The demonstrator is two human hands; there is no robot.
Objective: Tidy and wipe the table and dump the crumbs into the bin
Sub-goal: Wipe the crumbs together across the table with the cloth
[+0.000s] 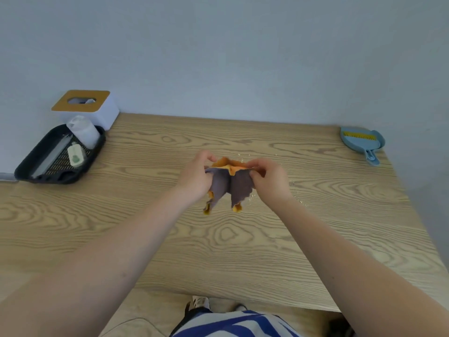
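From my feed, both hands are up over the middle of the bench [243,251], holding a small cloth [229,184] between them. It's grey-purple on the side facing me and orange on the other, with a wavy edge. The left hand [198,177] pinches the left edge of it, fingers [206,155] curled in around the fabric. The right hand [268,178] does the same on the right edge, thumb and fingers closed on the cloth. So both sets of fingers are narrow and holding cloth. The cloth is bunched and lifted off the wood, with two corners hanging down toward me.

I can see a light scatter of crumbs [297,197] on the bench, just right of the hands, plus a few more specks past the cloth on the far side.

Far right corner of the bench has a blue dustpan [362,141] with a little yellow-bristled brush sitting in it, handle pointing toward me. Well apart from the hands.

Far left there's a black tray [29,166] with a clear plastic bottle [83,133] standing in its far end, and a small pale green-and-white thing lying on it that I can't make out. Right behind the tray is a white tissue box [97,115] with a wooden-looking top.

Bottom of the view shows blue and white striped clothing.
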